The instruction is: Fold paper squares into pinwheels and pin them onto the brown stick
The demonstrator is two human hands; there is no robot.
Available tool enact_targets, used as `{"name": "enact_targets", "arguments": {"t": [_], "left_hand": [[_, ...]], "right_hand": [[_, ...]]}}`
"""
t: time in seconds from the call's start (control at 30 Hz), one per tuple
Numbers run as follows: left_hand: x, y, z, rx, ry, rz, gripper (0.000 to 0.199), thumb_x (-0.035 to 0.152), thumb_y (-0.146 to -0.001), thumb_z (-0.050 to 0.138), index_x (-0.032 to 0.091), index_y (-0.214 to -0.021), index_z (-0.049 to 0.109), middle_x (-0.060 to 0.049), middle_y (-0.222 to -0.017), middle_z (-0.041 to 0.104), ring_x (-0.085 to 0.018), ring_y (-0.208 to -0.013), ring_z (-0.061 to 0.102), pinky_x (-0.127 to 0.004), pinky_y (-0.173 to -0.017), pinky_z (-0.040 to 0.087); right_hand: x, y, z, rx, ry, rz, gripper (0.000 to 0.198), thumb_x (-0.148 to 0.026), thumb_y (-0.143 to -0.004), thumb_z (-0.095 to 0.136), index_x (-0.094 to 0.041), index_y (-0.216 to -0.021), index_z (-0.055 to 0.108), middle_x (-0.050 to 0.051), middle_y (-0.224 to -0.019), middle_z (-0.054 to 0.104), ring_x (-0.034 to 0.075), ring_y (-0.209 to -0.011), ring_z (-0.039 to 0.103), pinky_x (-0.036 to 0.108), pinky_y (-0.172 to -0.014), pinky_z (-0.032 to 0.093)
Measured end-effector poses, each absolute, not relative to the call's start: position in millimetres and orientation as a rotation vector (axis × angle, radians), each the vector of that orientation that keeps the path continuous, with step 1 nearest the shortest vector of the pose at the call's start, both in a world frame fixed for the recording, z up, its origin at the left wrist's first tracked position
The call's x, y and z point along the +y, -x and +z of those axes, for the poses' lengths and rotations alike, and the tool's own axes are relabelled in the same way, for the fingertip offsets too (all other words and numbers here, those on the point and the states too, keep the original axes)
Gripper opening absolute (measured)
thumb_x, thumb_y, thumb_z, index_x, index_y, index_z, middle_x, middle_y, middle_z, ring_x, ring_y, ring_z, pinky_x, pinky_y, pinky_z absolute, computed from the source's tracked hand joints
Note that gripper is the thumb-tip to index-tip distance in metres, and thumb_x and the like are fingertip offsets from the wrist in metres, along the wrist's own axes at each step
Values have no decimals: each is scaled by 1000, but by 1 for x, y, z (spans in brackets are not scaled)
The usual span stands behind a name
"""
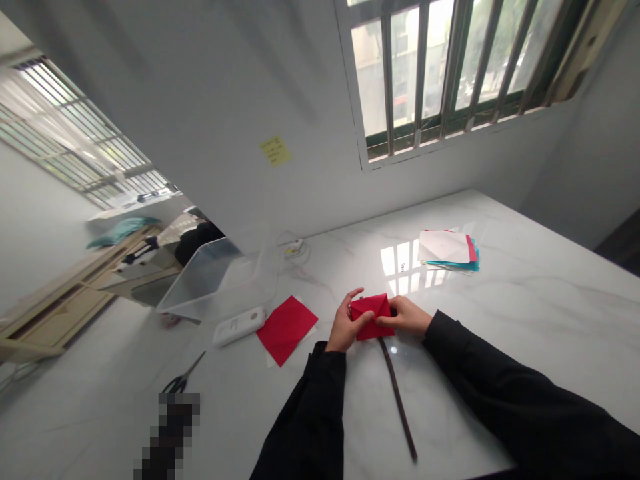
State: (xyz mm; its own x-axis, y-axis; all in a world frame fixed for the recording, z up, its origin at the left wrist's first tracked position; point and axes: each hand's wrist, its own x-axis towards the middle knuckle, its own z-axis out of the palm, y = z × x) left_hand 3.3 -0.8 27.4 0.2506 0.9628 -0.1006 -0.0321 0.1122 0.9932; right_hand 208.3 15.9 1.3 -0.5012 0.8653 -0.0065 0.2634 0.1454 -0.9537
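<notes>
A red folded paper envelope is held just above the white marbled table, its triangular flaps facing me. My left hand grips its left side, thumb across the front. At the right side, my right hand pinches the paper, with its thumb on the flap. Fingers behind the paper are hidden. Below the envelope a thin dark stick lies on the table, its upper end passing out of sight near the paper. To the left, a red paper sheet lies over white paper.
Scissors lie at the left, near a white oblong device and a clear plastic box. A stack of coloured paper sits at the back right. A yellow note sticks to the wall beside the barred window.
</notes>
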Motion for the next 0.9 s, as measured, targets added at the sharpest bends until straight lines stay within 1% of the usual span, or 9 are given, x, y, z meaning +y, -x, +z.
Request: {"name": "enact_targets", "arguments": {"t": [0.1,0.2,0.37,0.57,0.73,0.9], "left_hand": [[1,-2,25,1063,-1239,967,79,37,-72,86,16,-140,52,-4,-91,72,-15,-76,67,-26,-75,55],[2,1,21,1071,-1251,972,78,37,-73,85,16,-141,52,-3,-90,72,-14,-73,66,-25,-73,55],[4,4,20,1059,-1239,965,81,37,-73,85,17,-143,51,-2,-88,72,-14,-73,66,-24,-72,54],[3,3,24,1027,-1215,951,85,36,-72,86,17,-145,47,-2,-90,72,-14,-74,67,-25,-73,55],[3,3,23,1016,-1208,952,87,35,-73,86,18,-148,43,-2,-87,72,-13,-71,66,-24,-71,54],[3,3,23,987,-1206,943,91,34,-74,86,18,-150,40,-2,-90,71,-14,-74,66,-25,-74,55]], "right_hand": [[17,-208,-2,-1863,1050,1362,34,-43,-85,70,-11,-95,77,6,-80,75,18,-70,64,25,-62,45],[17,-208,-5,-1829,1016,1385,36,-42,-87,69,-11,-103,77,7,-86,76,20,-75,66,26,-65,48],[18,-209,-5,-1806,960,1434,32,-36,-85,70,-11,-103,77,7,-90,77,21,-77,68,27,-68,50],[18,-208,-5,-1769,944,1464,36,-34,-86,69,-11,-113,76,8,-96,78,23,-82,71,29,-71,52],[16,-208,-1,-1758,913,1478,41,-39,-88,70,-12,-118,75,9,-101,79,26,-87,72,31,-75,54],[14,-207,3,-1743,942,1444,48,-51,-92,66,-13,-119,75,10,-102,79,27,-89,73,33,-74,55]]}}
